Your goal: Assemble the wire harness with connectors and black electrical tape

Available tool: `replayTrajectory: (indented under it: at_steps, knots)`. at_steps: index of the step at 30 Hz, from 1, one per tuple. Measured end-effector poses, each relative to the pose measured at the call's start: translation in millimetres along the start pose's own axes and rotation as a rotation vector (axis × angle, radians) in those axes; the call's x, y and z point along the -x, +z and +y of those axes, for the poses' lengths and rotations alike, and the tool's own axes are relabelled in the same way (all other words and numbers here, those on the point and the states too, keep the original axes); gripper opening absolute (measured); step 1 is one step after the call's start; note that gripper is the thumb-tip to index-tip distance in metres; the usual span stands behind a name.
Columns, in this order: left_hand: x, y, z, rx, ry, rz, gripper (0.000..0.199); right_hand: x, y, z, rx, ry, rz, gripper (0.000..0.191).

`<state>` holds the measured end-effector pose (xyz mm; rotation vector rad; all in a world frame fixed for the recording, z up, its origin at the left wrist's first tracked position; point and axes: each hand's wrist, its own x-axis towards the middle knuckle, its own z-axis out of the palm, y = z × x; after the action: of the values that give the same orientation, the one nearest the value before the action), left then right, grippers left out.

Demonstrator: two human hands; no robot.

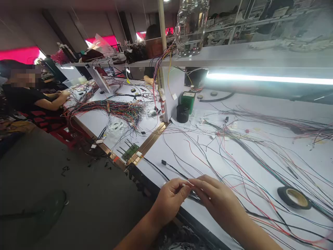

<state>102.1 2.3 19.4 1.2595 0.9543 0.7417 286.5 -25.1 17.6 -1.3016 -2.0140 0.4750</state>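
Close to the table's front edge, my left hand (170, 198) is closed in a pinch, thumb against forefinger, on a thin wire end with a small shiny tip (184, 184). My right hand (217, 196) meets it there, its fingertips pressed together at the same wire end; much of the grip is hidden by the fingers. Several black wires (194, 197) pass below both hands. Just beyond lie a black cable with a white connector (139, 154) and a thinner lead with a black connector (163, 162).
Loose wires (249, 152) spread across the white table to the right, with a roll of black tape (293, 197). A black cup (182, 113) and green box (188, 99) stand by the divider. A green pin fixture (130, 152) sits left. Another person (28, 90) works beyond a wire bundle (111, 107).
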Motion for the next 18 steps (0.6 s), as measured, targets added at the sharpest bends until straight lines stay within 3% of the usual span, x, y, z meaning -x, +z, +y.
replayTrajectory:
  at_steps: [5, 9, 15, 18]
  knots:
    - [-2.1, 5.6, -14.7, 0.361, -0.136, 0.08, 0.022, 2.0, 2.2, 0.8, 0.039, 0.092, 0.095, 0.019]
    - [-2.8, 9.0, -23.3, 0.598, -0.181, 0.061, 0.017, 3.7, 1.8, 3.3, 0.037, 0.161, 0.041, 0.019]
    - [-3.7, 10.0, -19.8, 0.633, -0.214, 0.018, 0.018, 1.1, 0.0, 0.8, 0.029, 0.156, -0.029, 0.016]
    - [-1.4, 9.0, -19.1, 0.483, -0.191, 0.029, 0.021, 3.0, 2.2, 0.9, 0.1, 0.144, -0.015, 0.016]
